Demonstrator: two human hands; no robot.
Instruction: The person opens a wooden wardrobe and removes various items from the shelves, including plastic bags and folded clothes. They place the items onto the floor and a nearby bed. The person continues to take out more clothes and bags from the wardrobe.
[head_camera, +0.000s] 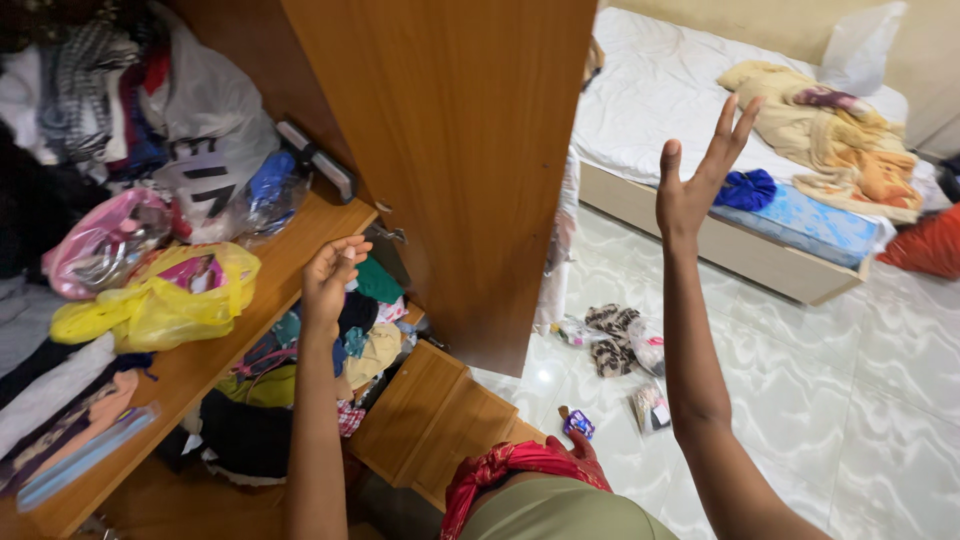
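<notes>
Curling loosely empty at shelf edge (300, 262), left hand (330, 275), right hand (700, 170) spread open, clear air.

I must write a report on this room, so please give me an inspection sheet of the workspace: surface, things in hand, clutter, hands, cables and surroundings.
Surface: wooden wardrobe shelf, crowded at the back, front edge bare.
Job's things: folded clothes packed under the shelf, nearest the left hand.
Clutter: yellow plastic bag, pink bag, white bag; small packets on the floor.
Hands: left hand loosely curled at the shelf edge, holding nothing visible; right hand raised, open, empty.
Cables: nothing seen.
Surroundings: open wardrobe door, white tiled floor, bed with a crumpled blanket.
</notes>
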